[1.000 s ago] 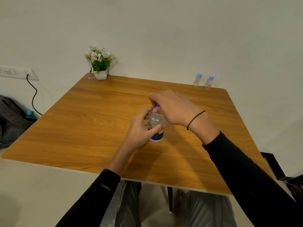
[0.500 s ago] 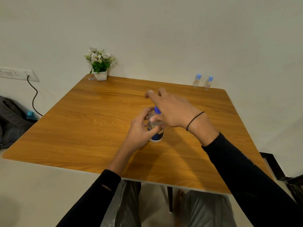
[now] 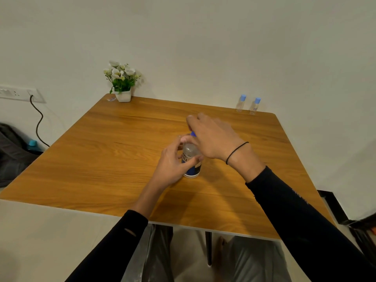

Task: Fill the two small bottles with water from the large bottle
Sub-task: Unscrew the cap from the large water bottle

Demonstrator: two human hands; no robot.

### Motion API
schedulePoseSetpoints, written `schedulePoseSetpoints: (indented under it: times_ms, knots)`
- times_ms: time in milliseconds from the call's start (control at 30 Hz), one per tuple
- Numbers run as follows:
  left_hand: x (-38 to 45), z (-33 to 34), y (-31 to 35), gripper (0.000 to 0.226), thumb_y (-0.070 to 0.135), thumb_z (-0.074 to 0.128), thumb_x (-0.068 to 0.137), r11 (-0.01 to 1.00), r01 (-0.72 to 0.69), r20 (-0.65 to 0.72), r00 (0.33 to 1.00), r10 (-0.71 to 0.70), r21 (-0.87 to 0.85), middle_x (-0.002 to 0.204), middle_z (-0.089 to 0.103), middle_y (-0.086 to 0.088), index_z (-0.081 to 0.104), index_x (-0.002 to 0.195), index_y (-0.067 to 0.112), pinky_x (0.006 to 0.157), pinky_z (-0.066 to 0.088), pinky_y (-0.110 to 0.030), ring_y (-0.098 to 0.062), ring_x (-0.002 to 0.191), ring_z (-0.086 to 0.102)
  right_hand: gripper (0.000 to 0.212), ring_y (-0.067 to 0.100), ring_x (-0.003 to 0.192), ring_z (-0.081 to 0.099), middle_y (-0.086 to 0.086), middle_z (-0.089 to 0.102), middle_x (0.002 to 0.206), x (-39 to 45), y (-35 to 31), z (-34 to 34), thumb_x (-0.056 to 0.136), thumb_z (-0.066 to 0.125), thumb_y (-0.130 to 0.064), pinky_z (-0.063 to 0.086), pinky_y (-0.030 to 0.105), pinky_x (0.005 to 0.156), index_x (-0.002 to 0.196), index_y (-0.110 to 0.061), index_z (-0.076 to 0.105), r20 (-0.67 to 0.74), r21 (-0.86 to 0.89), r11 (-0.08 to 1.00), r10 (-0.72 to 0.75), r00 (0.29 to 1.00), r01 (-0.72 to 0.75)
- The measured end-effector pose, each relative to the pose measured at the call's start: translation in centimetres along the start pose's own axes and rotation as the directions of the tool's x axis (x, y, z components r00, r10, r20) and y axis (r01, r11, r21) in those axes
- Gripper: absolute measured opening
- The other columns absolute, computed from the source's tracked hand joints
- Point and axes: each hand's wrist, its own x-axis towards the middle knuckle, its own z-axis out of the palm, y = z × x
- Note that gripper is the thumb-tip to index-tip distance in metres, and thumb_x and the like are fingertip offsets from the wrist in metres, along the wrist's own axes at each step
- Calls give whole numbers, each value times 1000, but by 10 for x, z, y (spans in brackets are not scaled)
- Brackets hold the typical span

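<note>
The large clear bottle (image 3: 191, 159) with a blue label stands upright near the middle of the wooden table (image 3: 114, 151). My left hand (image 3: 173, 163) is wrapped around its body. My right hand (image 3: 213, 137) lies over its top, fingers spread forward, and the blue cap (image 3: 193, 133) peeks out under the fingers. Whether the right hand grips the cap is hidden. Two small clear bottles with light blue caps, one (image 3: 241, 103) beside the other (image 3: 255, 106), stand upright and capped at the table's far right edge, well beyond both hands.
A white pot of artificial flowers (image 3: 121, 83) sits at the far left corner. A wall socket with a black cable (image 3: 37, 123) and a dark bag (image 3: 12, 151) are to the left, off the table. My legs show under the near edge.
My right hand's fingers have lifted and spread forward off the cap, which now shows blue beneath them. The left hand and the large bottle have stayed in place.
</note>
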Motion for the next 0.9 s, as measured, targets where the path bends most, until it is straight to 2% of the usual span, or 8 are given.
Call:
schedulePoseSetpoints:
  times_ms: [67,133,300,433,500,600,700,900]
  knots:
    - [0,0,0,57,34,88,90,1000,3,3,1000,-3,-22,124,71,17,59,139,29,86,55,-12,-2,118,66,33,19,69,48,1,58,97,1,1,0,96,75,-36,29,30,50,97,-24,44,-5,-5,1000,-4,1000,4]
    - [0,0,1,62,37,88,90,1000,6,9,1000,-5,-28,126,70,17,57,144,29,87,55,-10,-1,119,66,32,22,75,53,2,58,98,2,4,1,95,76,-29,32,32,52,97,-24,45,15,34,999,-31,999,31]
    - [1,0,0,67,37,87,89,1000,22,15,1000,-22,18,136,67,22,57,147,23,96,57,-15,4,125,63,72,27,94,63,5,54,124,-3,1,1,92,70,-57,54,40,69,144,-19,40,1,91,996,-24,1000,24]
    - [0,0,-1,56,32,88,89,1000,11,17,1000,-11,-4,124,68,26,58,137,36,89,54,-10,1,120,65,35,15,63,42,-1,55,95,-5,-3,0,97,69,-49,26,29,50,103,-22,46,-65,8,1000,31,997,-30]
    - [1,0,-2,61,32,89,89,1000,22,18,1000,-22,-16,125,69,21,57,141,32,89,55,-12,-4,120,66,38,17,67,48,-2,54,91,-4,1,0,93,79,-36,28,29,51,97,-25,43,-20,2,1000,-13,1000,13]
    - [2,-2,-1,70,33,90,88,999,38,20,999,-37,-26,130,69,19,55,148,28,92,56,-13,-4,122,66,48,25,91,61,1,57,110,-3,4,0,91,80,-36,43,33,63,125,-24,49,13,105,993,-61,998,59]
    - [2,-2,-2,63,35,89,89,1000,16,30,999,-16,2,135,66,24,59,143,23,97,56,-19,-3,125,65,72,26,93,62,5,55,123,-5,1,-1,94,64,-61,55,41,71,146,-21,33,-16,168,986,-3,1000,6]
    - [2,0,-1,62,29,89,89,999,35,18,999,-35,-3,125,69,25,57,141,30,87,55,-11,-1,119,67,44,23,86,58,-1,50,100,-5,4,3,90,81,-33,24,28,52,115,-23,47,-61,31,999,-36,997,38]
